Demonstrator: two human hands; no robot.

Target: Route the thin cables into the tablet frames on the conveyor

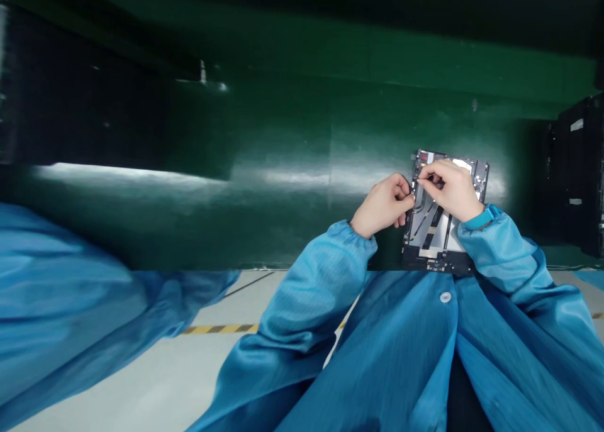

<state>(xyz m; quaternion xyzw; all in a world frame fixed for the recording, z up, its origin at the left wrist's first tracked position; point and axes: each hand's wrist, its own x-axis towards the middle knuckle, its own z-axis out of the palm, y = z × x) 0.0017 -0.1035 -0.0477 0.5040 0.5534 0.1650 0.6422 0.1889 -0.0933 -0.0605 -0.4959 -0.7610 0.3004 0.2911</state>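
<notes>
Here, your right hand [450,190] pinches what is probably a thin cable [417,180] at the top of an opened tablet [436,231] on the green worktop [283,180], while your curled left hand [383,204] steadily braces its edge.

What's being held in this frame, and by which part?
The right hand pinches a thin item, too small to identify, in its fingers above the open tablet; the left hand seems to grip its edge.

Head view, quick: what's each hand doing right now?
Left hand: closed at the tablet frame edge, any hold unclear.
Right hand: pinched closed over the frame, held item unclear.
</notes>
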